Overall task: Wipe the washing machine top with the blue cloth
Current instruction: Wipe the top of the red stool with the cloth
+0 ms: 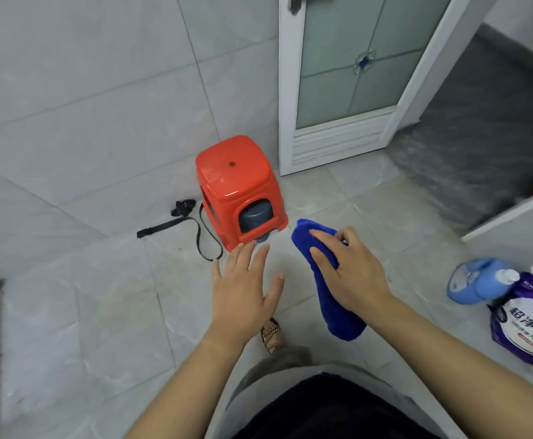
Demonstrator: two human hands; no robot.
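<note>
My right hand (350, 274) grips a blue cloth (334, 305), which hangs folded from my fingers in mid-air over the tiled floor. My left hand (243, 286) is held flat beside it, fingers spread, holding nothing and not touching the cloth. A grey-white slanted surface (518, 229) shows at the right edge; I cannot tell whether it is the washing machine.
A red plastic stool (236, 185) stands by the tiled wall with a dark bucket under it. A black strap (179, 226) lies on the floor to its left. A blue bottle (480, 283) and a purple detergent pouch (528, 324) sit at right. A white glazed door (347, 83) is behind.
</note>
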